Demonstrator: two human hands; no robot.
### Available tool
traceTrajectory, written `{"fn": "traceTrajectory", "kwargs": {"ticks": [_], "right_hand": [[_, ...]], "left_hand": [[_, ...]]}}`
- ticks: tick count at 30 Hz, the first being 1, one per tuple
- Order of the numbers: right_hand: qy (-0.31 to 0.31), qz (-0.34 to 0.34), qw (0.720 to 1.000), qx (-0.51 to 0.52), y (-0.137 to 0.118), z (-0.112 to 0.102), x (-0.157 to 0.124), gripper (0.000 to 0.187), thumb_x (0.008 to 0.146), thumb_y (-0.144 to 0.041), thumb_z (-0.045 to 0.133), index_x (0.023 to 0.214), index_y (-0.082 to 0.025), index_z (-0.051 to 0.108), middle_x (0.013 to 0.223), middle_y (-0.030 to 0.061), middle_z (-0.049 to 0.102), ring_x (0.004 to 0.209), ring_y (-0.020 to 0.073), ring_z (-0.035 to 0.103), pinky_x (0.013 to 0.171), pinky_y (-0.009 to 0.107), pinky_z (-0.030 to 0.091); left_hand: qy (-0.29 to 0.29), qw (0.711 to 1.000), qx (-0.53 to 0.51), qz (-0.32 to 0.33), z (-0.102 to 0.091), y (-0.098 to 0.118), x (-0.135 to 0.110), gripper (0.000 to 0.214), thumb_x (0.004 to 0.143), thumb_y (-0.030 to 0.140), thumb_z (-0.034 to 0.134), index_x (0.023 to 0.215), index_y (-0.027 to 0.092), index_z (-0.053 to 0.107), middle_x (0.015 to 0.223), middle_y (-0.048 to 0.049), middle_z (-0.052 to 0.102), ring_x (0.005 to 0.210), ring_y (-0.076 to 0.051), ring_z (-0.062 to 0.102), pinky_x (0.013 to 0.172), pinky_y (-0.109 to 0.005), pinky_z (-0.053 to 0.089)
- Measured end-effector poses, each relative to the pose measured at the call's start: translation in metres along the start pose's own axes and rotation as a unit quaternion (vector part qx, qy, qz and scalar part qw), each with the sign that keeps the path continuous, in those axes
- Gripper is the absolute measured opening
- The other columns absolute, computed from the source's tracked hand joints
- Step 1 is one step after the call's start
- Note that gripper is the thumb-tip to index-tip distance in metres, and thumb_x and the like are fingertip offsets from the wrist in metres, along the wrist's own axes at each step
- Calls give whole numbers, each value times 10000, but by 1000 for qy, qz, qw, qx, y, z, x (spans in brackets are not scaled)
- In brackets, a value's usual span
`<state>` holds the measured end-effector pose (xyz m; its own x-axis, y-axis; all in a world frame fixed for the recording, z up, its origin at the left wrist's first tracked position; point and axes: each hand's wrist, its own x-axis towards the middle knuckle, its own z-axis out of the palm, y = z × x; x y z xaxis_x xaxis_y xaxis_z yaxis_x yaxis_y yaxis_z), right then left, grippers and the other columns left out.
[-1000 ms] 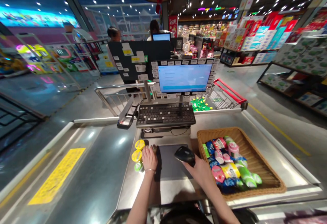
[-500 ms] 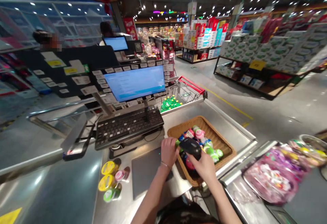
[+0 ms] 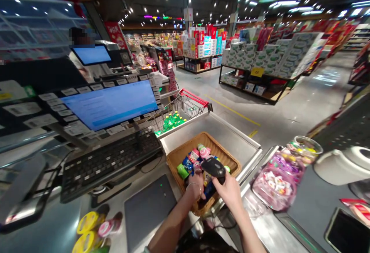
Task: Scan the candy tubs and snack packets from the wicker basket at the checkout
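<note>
Head view: a black handheld barcode scanner [image 3: 213, 167] is gripped by the right hand [image 3: 229, 191]; the left hand [image 3: 196, 185] is held inside a wicker basket [image 3: 208, 141], lower centre, its grip hidden.

Supermarket checkout: barcode scanner [image 3: 213, 167], register screen [image 3: 110, 104], stocked shelves [image 3: 254, 79].

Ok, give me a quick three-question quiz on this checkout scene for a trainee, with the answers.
1. Which hand holds the black handheld scanner?
2. True or false: the left hand reaches into the wicker basket.
3. What is in the shopping cart? A: green bottles; B: loaves of bread; C: a wicker basket.

Key: 1. The right hand. 2. True. 3. A.
</note>
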<state>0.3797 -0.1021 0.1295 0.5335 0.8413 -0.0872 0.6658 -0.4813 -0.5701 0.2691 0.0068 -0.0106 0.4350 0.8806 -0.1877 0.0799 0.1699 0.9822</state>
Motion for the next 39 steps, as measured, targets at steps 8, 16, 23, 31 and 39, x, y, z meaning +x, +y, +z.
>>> {"fn": "traceTrajectory", "kwargs": {"ticks": [8,16,23,31,39], "right_hand": [[-3,-22,1000,12,-4,4,2,267,812,-360,523,961,-172,640,794,79,714,767,242,676,620,259,412],[9,-33,998,43,-11,3,-1,300,792,-434,480,810,-174,630,672,65,671,672,238,656,604,281,425],[-4,-67,996,61,-29,2,-9,312,763,-454,480,807,-185,632,599,45,652,625,240,647,586,288,423],[-97,-191,976,30,-59,26,-30,289,832,-415,479,863,-160,612,526,16,603,534,202,612,527,253,368],[-132,-259,956,-24,-82,37,-44,216,877,-353,485,883,-163,587,586,29,630,609,210,647,543,241,338]], "left_hand": [[26,981,191,27,-8,9,-3,514,301,301,867,536,268,411,522,-30,480,1012,-465,588,974,-631,350],[95,976,192,45,-56,68,-39,337,466,246,830,733,246,625,756,-54,641,1000,-325,608,966,-449,426],[238,966,-75,70,-96,99,-80,506,481,127,835,950,238,682,934,-31,690,892,-212,631,866,-326,508],[377,920,-3,110,-124,88,-117,478,539,243,827,981,204,650,1013,-41,677,907,-186,647,822,-310,555],[412,900,77,115,-150,69,-141,466,625,348,767,1033,190,607,1007,-62,680,910,-185,663,760,-310,588]]}}
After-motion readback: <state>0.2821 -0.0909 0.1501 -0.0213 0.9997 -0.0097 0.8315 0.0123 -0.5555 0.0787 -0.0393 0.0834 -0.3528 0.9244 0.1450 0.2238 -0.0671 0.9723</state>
